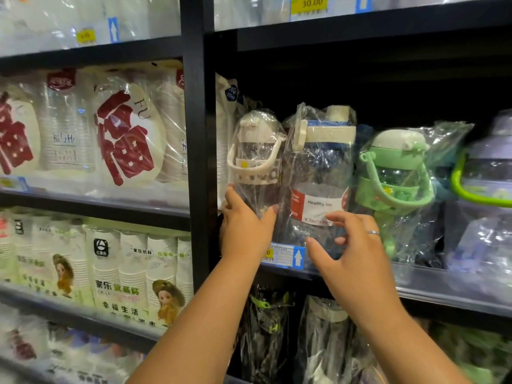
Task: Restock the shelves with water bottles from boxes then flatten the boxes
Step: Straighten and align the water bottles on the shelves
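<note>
Bottle (256,162) upright, cap up | left hand (245,234) grips base

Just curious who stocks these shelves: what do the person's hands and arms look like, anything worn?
No sleeves, gloves, watch or bracelet show on either arm. The left hand has no ring that shows. The right hand wears a thin silver ring on one finger.

The black shelf (457,296) carries plastic-wrapped water bottles (318,173) standing upright.
</note>
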